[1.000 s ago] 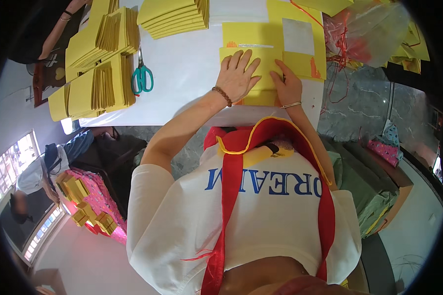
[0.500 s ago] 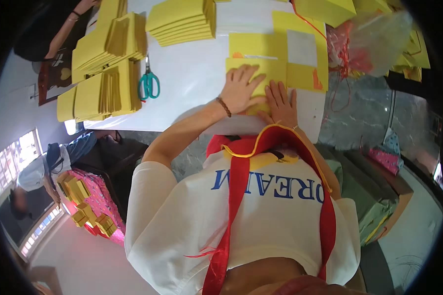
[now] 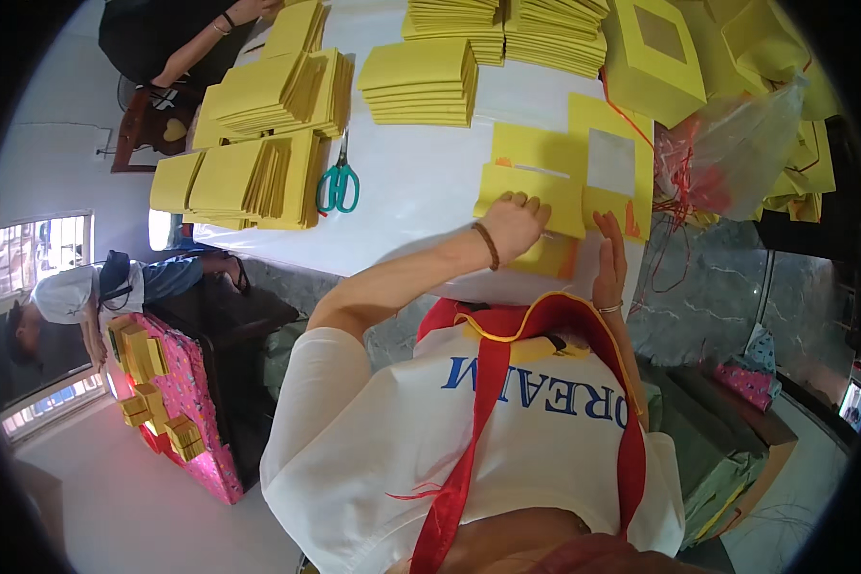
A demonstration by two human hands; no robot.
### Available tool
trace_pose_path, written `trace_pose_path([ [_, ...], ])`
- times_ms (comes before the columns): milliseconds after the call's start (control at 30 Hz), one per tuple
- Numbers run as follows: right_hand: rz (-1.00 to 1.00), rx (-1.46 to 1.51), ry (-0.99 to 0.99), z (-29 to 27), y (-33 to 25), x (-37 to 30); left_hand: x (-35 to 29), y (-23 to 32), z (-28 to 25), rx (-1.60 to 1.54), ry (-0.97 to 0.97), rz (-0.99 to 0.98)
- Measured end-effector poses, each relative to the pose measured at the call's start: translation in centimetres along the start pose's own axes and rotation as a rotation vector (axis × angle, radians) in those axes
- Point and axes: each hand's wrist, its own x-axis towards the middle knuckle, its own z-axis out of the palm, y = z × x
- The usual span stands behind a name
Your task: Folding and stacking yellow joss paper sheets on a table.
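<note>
My left hand (image 3: pixel 515 228), with a braided bracelet on its wrist, is closed and rests on a folded yellow paper piece (image 3: pixel 566 212). Its fingers are curled under, and a small pale edge shows beside them; what they hold, if anything, I cannot make out. My right hand (image 3: pixel 609 264) is turned on its side by the right end of that piece, fingers stretched out and holding nothing. Just beyond lies another yellow paper panel (image 3: pixel 517 142) with an orange mark. To the right is a larger yellow sheet (image 3: pixel 577 115) with a pale rectangular window (image 3: pixel 610 163).
Teal-handled scissors (image 3: pixel 339 187) lie left of my work on the white table (image 3: pixel 402 206). Stacks of folded yellow paper (image 3: pixel 419 86) line the far and left sides. A clear plastic bag (image 3: pixel 737 134) with red cords sits right. Another person's arm (image 3: pixel 193 59) reaches in far left.
My left hand has gone from spread flat to curled closed on the yellow piece. My right hand has slid off it to the right and tipped onto its side. The whole view has shifted.
</note>
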Motion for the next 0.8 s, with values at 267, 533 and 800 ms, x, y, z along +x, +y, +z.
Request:
trace_pose_path([
  [267, 0.071, 0.07, 0.116, -0.3, 3.3, -2.4, -0.8, -11.2, -14.4, -0.451, 0.548, -0.094],
  [533, 0.103, 0.07, 0.149, 0.3, 4.4, -2.7, -0.6, -22.6, -11.4, 0.317, 0.363, -0.209],
  [800, -0.015, -0.166, 0.141, 0.7, 4.4, -2.8, 0.8, -22.5, -11.0, 0.34, 0.274, -0.211],
])
